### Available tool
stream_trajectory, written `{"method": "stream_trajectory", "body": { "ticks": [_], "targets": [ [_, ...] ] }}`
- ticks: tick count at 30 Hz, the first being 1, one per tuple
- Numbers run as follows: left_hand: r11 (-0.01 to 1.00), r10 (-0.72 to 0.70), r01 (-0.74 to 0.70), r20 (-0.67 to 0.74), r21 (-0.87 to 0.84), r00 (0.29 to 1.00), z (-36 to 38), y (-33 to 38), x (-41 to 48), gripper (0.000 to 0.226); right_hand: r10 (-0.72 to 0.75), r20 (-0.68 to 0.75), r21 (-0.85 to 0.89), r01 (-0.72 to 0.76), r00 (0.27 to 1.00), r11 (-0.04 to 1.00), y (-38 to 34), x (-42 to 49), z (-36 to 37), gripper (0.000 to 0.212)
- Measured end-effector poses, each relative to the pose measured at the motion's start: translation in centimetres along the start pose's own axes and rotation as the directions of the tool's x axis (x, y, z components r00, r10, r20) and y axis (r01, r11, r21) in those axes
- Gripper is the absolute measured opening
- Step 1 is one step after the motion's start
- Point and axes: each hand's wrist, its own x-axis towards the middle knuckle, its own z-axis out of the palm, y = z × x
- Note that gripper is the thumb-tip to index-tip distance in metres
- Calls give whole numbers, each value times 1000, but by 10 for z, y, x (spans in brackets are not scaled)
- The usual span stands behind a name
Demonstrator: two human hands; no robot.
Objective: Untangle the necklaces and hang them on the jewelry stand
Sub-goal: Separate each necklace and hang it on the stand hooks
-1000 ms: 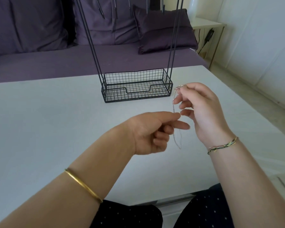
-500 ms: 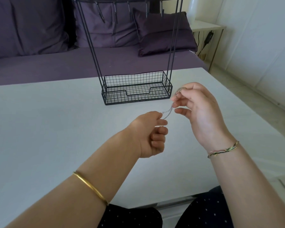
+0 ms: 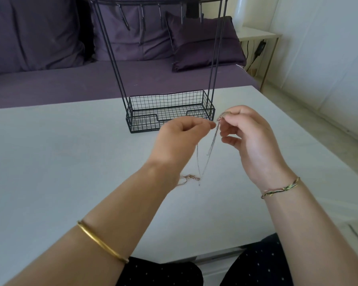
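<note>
Thin silver necklace chains (image 3: 212,145) hang from between my two hands above the white table (image 3: 60,162). My right hand (image 3: 250,139) pinches their top end between thumb and forefinger. My left hand (image 3: 180,139) pinches a strand just beside it, fingertips almost touching the right hand's. The chains' lower end reaches a small rose-gold tangle (image 3: 189,178) lying on the table beneath my left wrist. The black wire jewelry stand (image 3: 170,114) rises right behind my hands, with a mesh basket base and a row of bare hooks (image 3: 143,15) on its top bar.
A purple sofa (image 3: 50,83) with cushions runs along the table's far edge. A small white side table (image 3: 256,36) with a dangling cable stands at the back right. The floor drops away past the table's right edge.
My left hand rose from below and pinched the chain up beside my right hand. The chains now hang longer, and the rose-gold tangle shows on the table. The view tilted up.
</note>
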Motion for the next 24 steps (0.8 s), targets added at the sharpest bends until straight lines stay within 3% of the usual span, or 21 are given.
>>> {"method": "stream_trajectory", "body": {
  "ticks": [3, 9, 12, 18, 24],
  "targets": [
    [997, -35, 36, 30, -66, 999, -4, 3, 1, 11, 2, 7, -11, -2, 1000, 1000, -1, 0, 1, 8],
    [997, -72, 74, 64, -28, 995, -10, 2, 3, 7, -20, 28, -30, 21, 999, 999, -1, -2, 4, 8],
    [993, -83, 90, 84, -80, 993, -11, 2, 4, 14, -37, 36, -36, 39, 999, 999, -2, -4, 4, 8],
    [971, -139, 164, 149, -176, 979, -12, 3, 4, 7, -87, 29, -56, 88, 996, 995, -2, -6, 6, 9],
    [988, -130, 141, 156, -65, 979, -11, 2, 5, 4, -59, 42, 9, 59, 997, 998, -3, -6, 6, 9]
  ]
}}
